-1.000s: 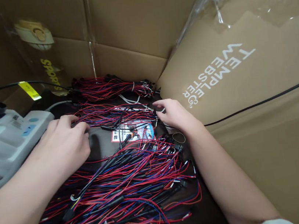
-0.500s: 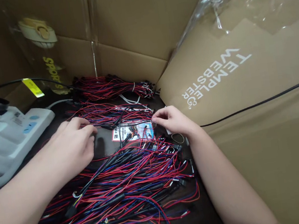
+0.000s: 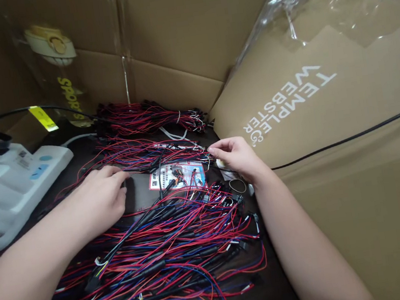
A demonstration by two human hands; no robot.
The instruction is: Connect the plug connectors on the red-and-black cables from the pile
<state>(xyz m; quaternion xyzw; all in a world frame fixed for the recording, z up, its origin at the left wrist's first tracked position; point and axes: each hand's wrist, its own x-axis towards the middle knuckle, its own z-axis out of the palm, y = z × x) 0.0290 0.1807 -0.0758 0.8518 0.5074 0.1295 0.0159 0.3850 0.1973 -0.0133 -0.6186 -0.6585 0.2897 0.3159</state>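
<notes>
My left hand (image 3: 107,195) is closed, fingers curled, at the left end of a thin black and red wire harness (image 3: 146,168) in the middle row; its fingertips are partly hidden. My right hand (image 3: 234,157) pinches thumb to forefinger at the right end of that row, beside small white-tipped wire ends. Below the hands spreads a large pile of red, blue and black wire harnesses (image 3: 175,238) with black connectors. A printed card (image 3: 196,174) lies between the hands, partly under wires. A small beige ring (image 3: 238,186) rests below my right wrist.
A tied bundle of red and black wires (image 3: 136,117) lies at the back. At left stands a white power strip (image 3: 50,161) with black plugs. A clear bottle (image 3: 53,44) with a cream lid is behind it. Cardboard walls (image 3: 167,25) enclose the table; a black cable (image 3: 350,134) crosses the right one.
My right hand has shifted slightly right and up, its pinch still at the wire ends. My left hand has barely moved. More of the printed card shows.
</notes>
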